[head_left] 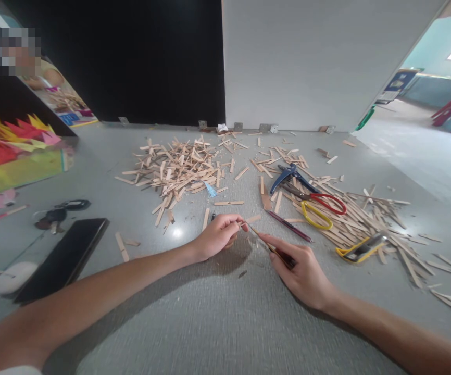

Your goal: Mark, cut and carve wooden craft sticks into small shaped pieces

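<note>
Left hand [218, 235] pinching pale thin wooden stick [245, 223], right hand [301, 271] gripping craft knife [273, 249]

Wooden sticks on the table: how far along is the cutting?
Done: many cut wooden pieces lie in a left pile and a right pile around the scissors. In hand: the left hand pinches a small stick piece while the right hand puts a thin blade tool to it. Left: cannot tell; no assembled item shows.
</note>
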Available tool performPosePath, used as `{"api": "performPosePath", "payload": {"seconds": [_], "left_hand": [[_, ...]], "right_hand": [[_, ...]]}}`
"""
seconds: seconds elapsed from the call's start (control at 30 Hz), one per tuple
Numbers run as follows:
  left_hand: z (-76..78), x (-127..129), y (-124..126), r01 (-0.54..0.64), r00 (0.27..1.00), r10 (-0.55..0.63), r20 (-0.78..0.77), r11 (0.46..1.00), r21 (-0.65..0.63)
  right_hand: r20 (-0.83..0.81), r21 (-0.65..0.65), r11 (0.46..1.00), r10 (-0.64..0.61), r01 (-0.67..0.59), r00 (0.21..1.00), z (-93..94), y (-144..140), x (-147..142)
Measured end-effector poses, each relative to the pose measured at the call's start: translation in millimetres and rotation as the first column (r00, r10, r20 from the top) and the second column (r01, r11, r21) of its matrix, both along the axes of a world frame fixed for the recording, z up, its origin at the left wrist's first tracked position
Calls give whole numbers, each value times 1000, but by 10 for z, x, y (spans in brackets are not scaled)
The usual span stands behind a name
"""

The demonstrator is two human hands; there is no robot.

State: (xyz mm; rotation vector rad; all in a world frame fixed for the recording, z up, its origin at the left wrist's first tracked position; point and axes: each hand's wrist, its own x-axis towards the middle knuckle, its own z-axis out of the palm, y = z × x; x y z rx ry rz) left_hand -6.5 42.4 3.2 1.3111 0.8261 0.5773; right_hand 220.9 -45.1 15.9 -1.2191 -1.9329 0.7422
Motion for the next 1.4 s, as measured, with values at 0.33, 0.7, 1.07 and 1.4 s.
{"api": "performPosePath", "payload": {"seconds": [0.33, 0.7, 1.07, 1.4], "left_hand": [[-9, 20, 8, -16, 999, 16, 36, 1000, -4], [-54, 10, -1, -5, 1000, 4, 14, 997, 72], [-60, 2, -9, 26, 1000, -25, -13, 993, 116], [-52, 24, -70, -8, 997, 29, -77, 965, 261]], "right_hand": [[12, 14, 1000, 11, -11, 1000, 15, 3, -12], [11, 30, 999, 37, -38, 999, -4, 14, -10], [27, 7, 1000, 9, -10, 1000, 1, -2, 4], [3, 56, 998, 6, -6, 1000, 22, -18, -10]]}}
